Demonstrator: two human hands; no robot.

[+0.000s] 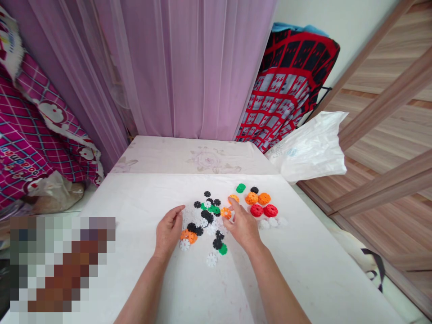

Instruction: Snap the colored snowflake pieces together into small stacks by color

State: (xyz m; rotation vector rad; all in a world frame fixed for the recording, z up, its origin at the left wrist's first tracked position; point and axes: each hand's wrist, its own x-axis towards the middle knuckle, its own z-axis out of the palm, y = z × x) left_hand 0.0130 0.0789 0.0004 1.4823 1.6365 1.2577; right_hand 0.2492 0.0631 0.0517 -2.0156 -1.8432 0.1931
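The left hand (169, 231) is resting open beside the plastic discs (206, 218) spread within reach on the white surface (135, 211), while the right hand (241, 226) is bending over an orange disc (226, 213), its grip impossible to tell.

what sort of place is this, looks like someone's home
Most likely a room in a home, probably a bedroom. A pink checked quilt and a red patterned blanket are piled at the sides, and a sheer lilac curtain hangs behind the white-covered surface.
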